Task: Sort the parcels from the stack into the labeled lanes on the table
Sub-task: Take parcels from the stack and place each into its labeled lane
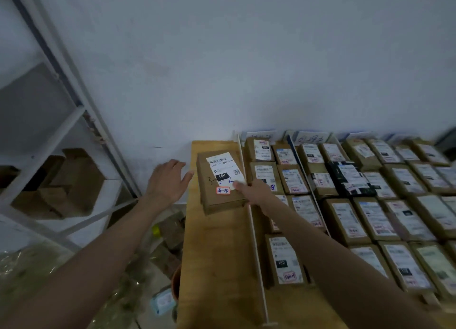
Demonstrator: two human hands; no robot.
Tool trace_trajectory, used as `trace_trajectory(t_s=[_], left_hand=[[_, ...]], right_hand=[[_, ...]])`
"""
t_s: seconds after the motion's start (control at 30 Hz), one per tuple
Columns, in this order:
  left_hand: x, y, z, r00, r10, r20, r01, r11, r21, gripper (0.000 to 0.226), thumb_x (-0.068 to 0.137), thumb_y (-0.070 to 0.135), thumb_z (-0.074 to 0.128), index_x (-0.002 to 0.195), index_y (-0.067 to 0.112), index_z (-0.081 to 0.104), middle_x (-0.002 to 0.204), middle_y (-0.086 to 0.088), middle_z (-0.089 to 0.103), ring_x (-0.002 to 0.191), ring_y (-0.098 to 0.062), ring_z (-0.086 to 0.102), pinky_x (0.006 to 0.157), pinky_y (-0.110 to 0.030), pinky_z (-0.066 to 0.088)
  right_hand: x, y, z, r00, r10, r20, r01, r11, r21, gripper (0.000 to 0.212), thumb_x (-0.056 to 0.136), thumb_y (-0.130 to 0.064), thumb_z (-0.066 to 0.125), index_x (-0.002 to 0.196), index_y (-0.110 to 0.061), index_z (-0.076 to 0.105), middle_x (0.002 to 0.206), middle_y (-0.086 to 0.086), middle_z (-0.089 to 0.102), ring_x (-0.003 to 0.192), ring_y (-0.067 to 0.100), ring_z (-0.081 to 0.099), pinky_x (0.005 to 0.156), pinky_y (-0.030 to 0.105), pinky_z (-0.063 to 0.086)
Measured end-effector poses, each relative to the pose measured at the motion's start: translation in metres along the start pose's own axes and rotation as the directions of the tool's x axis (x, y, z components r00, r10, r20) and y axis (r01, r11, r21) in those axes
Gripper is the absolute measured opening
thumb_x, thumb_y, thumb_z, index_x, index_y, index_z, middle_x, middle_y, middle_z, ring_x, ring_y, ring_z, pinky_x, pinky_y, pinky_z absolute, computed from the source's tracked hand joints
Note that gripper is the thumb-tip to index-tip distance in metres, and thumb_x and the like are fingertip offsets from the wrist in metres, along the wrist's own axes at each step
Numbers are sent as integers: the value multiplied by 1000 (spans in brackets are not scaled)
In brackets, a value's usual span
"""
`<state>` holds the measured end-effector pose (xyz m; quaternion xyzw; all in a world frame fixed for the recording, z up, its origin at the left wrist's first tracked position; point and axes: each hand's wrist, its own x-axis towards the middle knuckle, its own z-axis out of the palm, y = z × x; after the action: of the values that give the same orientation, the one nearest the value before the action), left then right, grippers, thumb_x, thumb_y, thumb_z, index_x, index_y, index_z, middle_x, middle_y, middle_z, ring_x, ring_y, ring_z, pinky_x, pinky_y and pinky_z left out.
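That cardboard box (220, 180) sits in the leftmost lane on the table (217, 242), right hand (251, 192) pinching its near right corner, left hand (167, 180) spread wide and empty beside it. Looks stiff and fairly light; I'd grab both long edges.

A plain pale wall (246, 57) fills the upper field under dim, bluish light. At left stands a white metal shelving unit (61, 86) holding brown cardboard boxes (71, 180) (stacked on a lower shelf). The floor (29, 267) below is littered with crumpled clear plastic wrap (138, 259).
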<state>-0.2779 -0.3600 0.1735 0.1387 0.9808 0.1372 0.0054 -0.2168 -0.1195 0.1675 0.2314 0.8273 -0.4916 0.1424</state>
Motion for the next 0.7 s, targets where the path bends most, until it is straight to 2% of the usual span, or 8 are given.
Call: trace_trajectory(t_s=[0.07, 0.17, 0.23, 0.37, 0.43, 0.53, 0.6, 0.7], left_hand=[[-4, 22, 2, 999, 52, 1, -52, 998, 24, 56, 103, 47, 30, 145, 12, 45, 149, -7, 44, 134, -25, 43, 115, -42, 27], [-10, 57, 11, 991, 134, 20, -135, 987, 84, 57, 103, 49, 27, 144, 14, 45, 149, -5, 44, 136, -22, 41, 118, -43, 21], [-13, 84, 16, 983, 183, 34, -185, 975, 126, 58, 102, 51, 26, 144, 17, 45, 150, -4, 44, 138, -20, 38, 120, -43, 16], [-26, 148, 34, 953, 291, 83, -303, 931, 205, 58, 100, 53, 25, 144, 20, 45, 150, -1, 43, 140, -18, 35, 121, -42, 12], [-34, 184, 47, 931, 348, 106, -363, 907, 215, 62, 99, 56, 22, 144, 19, 45, 149, -2, 44, 140, -20, 35, 120, -42, 15], [-48, 241, 71, 901, 408, 145, -431, 878, 209, 66, 99, 57, 18, 146, 19, 42, 151, -3, 42, 142, -20, 33, 121, -41, 13], [-61, 281, 88, 885, 436, 164, -462, 863, 205, 67, 99, 59, 17, 146, 18, 42, 152, -3, 41, 142, -21, 32, 122, -41, 12], [-88, 344, 113, 857, 480, 185, -509, 844, 170, 67, 98, 59, 19, 145, 18, 43, 151, -4, 41, 141, -21, 33, 121, -41, 14]], right_hand=[[-12, 17, -17, 998, 20, -60, -17, 999, 49, 57, 92, -49, 62, 122, -1, 59, 114, 9, 66, 105, 24, 64, 95, 40, 54], [-31, 44, -47, 987, 53, -152, -35, 993, 116, 52, 92, -46, 63, 121, -3, 60, 105, 4, 65, 96, 19, 64, 88, 36, 57], [-44, 64, -70, 973, 95, -209, -62, 986, 158, 54, 92, -46, 63, 122, -2, 59, 106, 5, 65, 95, 19, 65, 84, 35, 58], [-73, 108, -119, 935, 170, -310, -112, 974, 196, 55, 90, -51, 64, 115, -3, 62, 105, 7, 66, 82, 15, 61, 59, 26, 50], [-89, 134, -144, 912, 199, -359, -129, 970, 208, 52, 90, -52, 64, 111, -4, 62, 105, 13, 65, 85, 19, 63, 67, 31, 54], [-118, 180, -185, 881, 246, -405, -157, 958, 240, 51, 91, -51, 63, 107, -3, 61, 101, 10, 64, 90, 23, 63, 71, 31, 52], [-139, 217, -213, 865, 283, -414, -164, 940, 299, 53, 91, -49, 64, 111, 0, 62, 104, 11, 66, 94, 26, 65, 74, 35, 54], [-174, 272, -255, 840, 315, -441, -198, 936, 292, 49, 91, -51, 62, 101, -3, 63, 98, 10, 66, 84, 23, 65, 71, 35, 54]])
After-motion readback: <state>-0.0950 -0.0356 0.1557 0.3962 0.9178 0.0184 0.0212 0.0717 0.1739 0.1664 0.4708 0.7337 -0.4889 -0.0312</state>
